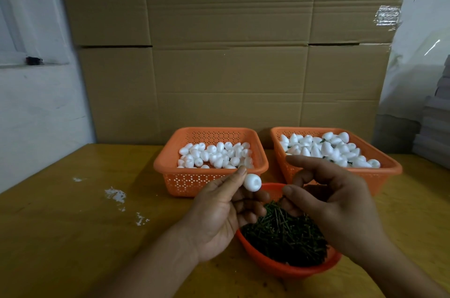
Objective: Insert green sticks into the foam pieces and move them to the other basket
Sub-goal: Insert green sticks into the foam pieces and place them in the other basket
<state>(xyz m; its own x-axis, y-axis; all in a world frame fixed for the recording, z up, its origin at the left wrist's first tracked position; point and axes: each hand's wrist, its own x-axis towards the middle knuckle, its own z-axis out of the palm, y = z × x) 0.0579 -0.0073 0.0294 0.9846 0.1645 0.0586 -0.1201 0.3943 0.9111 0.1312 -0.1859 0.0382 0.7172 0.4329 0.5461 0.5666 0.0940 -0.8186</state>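
Hiding bowl (280, 267) rim — right hand (341, 207).

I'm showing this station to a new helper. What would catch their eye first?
First, the white foam piece pinched in the left hand above the round bowl of green sticks near the table's front edge. Behind it, two orange baskets full of foam pieces sit side by side against the cardboard boxes.

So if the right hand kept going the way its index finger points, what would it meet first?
Probably the foam piece pinched in the left hand: the right hand points its index finger leftward just above it, though depth is unclear.
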